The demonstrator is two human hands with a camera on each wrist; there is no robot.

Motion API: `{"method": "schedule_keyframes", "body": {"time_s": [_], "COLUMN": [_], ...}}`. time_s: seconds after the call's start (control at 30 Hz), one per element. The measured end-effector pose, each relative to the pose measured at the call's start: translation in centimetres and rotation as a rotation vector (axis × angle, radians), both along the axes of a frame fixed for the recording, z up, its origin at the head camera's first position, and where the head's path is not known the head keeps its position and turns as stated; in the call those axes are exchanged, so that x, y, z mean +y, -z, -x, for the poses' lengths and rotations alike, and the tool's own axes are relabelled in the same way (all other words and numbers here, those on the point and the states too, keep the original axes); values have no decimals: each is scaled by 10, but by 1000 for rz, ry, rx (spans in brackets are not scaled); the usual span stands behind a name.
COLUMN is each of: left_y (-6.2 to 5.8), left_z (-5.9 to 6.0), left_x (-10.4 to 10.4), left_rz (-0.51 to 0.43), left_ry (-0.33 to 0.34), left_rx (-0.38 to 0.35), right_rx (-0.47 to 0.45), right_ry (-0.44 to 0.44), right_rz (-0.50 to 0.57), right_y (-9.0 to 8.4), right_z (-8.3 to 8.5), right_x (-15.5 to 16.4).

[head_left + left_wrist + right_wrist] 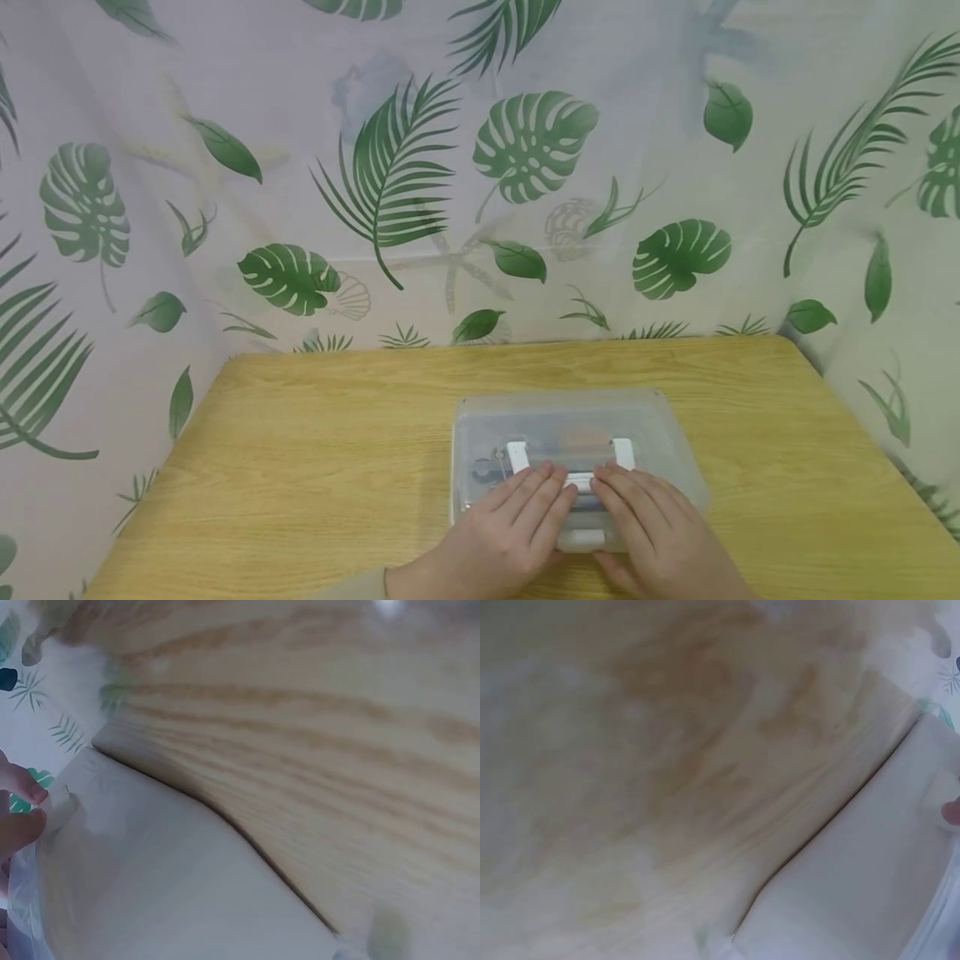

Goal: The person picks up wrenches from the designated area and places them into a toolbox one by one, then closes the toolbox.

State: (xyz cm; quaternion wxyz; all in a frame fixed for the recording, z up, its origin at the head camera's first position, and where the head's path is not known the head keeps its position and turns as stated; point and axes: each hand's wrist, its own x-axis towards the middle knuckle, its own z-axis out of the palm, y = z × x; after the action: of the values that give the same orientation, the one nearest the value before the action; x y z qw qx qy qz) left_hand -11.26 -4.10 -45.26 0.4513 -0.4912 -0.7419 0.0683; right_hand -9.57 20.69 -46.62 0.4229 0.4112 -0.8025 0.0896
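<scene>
Leaf-print curtain (525,167) all around, green fronds on pale fabric, hanging behind and down both sides. In front of it, the wooden counter (300,467), light grain running across. On the counter, near its front edge and a little right of centre, sits the clear plastic box (660,433), lid on, dark shapes showing faintly through it but too hazy to name. Across the lid's near half runs a white handle (581,481), its two white end pieces (517,455) standing up to either side.

Both hands are on the lid now. The left hand (517,521) lies flat, fingers straight and together, tips resting on the handle's left part. The right hand (648,525) mirrors it, fingers stretched forward over the handle's right part, tips just beside the left hand's. Neither is curled round anything; they press or rest, nothing gripped. A beige sleeve (352,583) shows at the left wrist.

The left wrist view is blurred: fingertips (19,802) at the edge, the box's pale side, wood grain beyond. The right wrist view is blurrier yet, only one fingertip (951,812) by the box.
</scene>
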Motion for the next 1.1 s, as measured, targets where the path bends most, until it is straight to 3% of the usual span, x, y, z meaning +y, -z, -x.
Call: {"method": "schedule_keyframes", "body": {"time_s": [0.37, 0.43, 0.63, 0.93, 1.1], "left_y": [1, 1, -4, -20, -30], "left_z": [2, 1, -4, 5, 11], "left_x": [1, 0, -8, -41, -65], "left_rz": [-4, 7, 48, 25, -10], "left_ry": [16, 9, -69, -156, -222], "left_rx": [-3, -39, -261, -344, -306], "right_rx": [-44, -60, -82, -110, -85], "right_ry": [9, 4, -22, -6, 2], "right_rz": [-19, -20, -1, 9, 49], "right_y": [-1, -2, -9, -22, -31], "right_z": [-2, -4, -4, -4, -3], "right_x": [3, 4, 9, 27, 40]}}
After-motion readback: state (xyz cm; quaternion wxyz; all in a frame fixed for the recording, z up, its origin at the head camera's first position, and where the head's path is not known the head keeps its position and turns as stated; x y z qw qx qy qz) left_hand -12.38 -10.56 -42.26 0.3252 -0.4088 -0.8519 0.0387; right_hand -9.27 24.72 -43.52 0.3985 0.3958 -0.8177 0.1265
